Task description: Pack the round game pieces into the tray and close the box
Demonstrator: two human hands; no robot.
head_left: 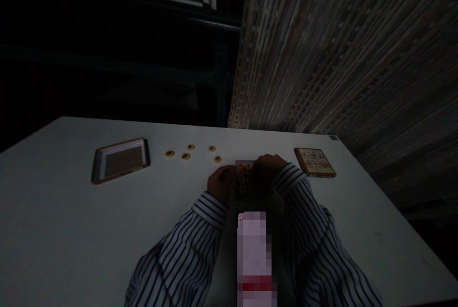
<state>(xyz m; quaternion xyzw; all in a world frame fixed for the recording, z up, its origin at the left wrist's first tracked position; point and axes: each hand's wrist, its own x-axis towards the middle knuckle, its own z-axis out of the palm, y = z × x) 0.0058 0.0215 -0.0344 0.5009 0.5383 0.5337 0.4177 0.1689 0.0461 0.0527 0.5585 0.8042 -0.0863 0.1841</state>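
Between my hands lies a small clear box point(243, 179) holding rows of round Chinese chess pieces. My left hand point(221, 183) is closed, its curled fingers gripping the box's left edge. Over the box's right side, my right hand point(267, 166) is bent with its fingers drawn together; shadow hides what is in them. Several loose chess pieces lie flat on the table beyond my left hand, among them one piece point(218, 159) close to the box and another piece point(170, 153) farther left.
An open shallow tray-like lid point(146, 159) lies at the left of the white table point(71, 230). A printed flat box point(315, 162) sits at the right. A pink pixelated object point(254, 249) is between my forearms. Striped curtain point(304, 58) hangs behind; the room is dark.
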